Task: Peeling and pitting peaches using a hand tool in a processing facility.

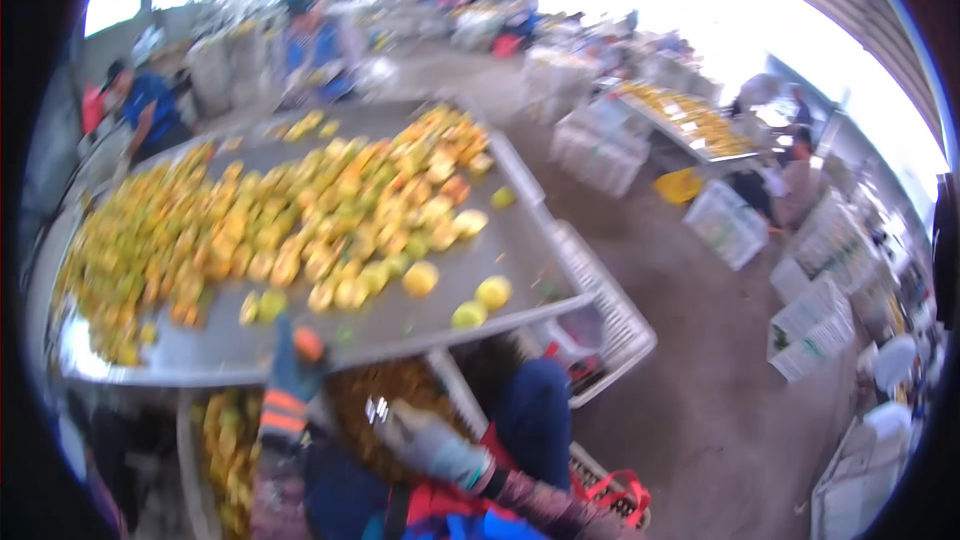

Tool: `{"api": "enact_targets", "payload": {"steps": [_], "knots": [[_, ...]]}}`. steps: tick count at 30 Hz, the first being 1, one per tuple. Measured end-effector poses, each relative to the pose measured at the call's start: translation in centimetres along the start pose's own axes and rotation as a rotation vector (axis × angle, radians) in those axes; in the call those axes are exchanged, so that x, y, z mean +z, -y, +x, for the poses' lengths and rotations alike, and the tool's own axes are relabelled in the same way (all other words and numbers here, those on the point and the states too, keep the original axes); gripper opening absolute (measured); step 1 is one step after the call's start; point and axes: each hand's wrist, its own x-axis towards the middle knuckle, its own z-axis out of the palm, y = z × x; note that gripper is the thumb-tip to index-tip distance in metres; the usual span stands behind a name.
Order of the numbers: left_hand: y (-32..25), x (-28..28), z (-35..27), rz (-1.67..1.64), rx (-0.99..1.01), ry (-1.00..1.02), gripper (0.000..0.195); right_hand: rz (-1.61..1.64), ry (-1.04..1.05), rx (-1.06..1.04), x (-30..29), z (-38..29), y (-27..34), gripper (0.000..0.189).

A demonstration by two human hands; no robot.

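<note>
My left hand [291, 371], in a blue-grey glove with orange bands, is at the near edge of a metal table [442, 345]. It holds an orange, rounded piece of fruit [307, 343], blurred. My right hand [420, 435], in a pale grey and teal glove, is lower, above a crate of brown pits or scraps [367, 382]. Its fingers close around a small shiny metal tool [376, 410], whose kind is too blurred to tell. A large heap of halved yellow-orange fruit, apparently peaches [285, 217], covers much of the table, with a few loose pieces [493, 291] near its front corner.
Another crate of fruit [225, 457] stands below the table at left. A white plastic crate [611, 315] is at the table's right end. Co-workers [154, 109] sit beyond. A second fruit-covered table [686, 120] and several white crates [726, 223] stand across the concrete floor [660, 420].
</note>
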Motion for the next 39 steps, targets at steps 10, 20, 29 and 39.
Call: {"api": "enact_targets", "payload": {"steps": [10, 20, 29, 39], "knots": [[6.0, 5.1, -9.8, 0.171, 0.311, 0.265, 0.044, -0.352, -0.01, 0.04, -2.9, 3.2, 5.2, 0.019], [6.7, 5.6, -10.5, -0.263, 0.176, 0.454, 0.033, -0.398, -0.017, 0.083, -2.8, 1.6, 6.8, 0.025], [6.5, 7.4, -10.6, -0.314, 0.199, 0.166, 0.044, -0.366, 0.052, 0.023, -1.9, 1.2, 6.2, 0.019], [7.2, 7.8, -11.0, -0.095, 0.265, 0.147, 0.047, -0.006, 0.264, 0.076, -2.7, 1.2, 4.4, 0.019]]}}
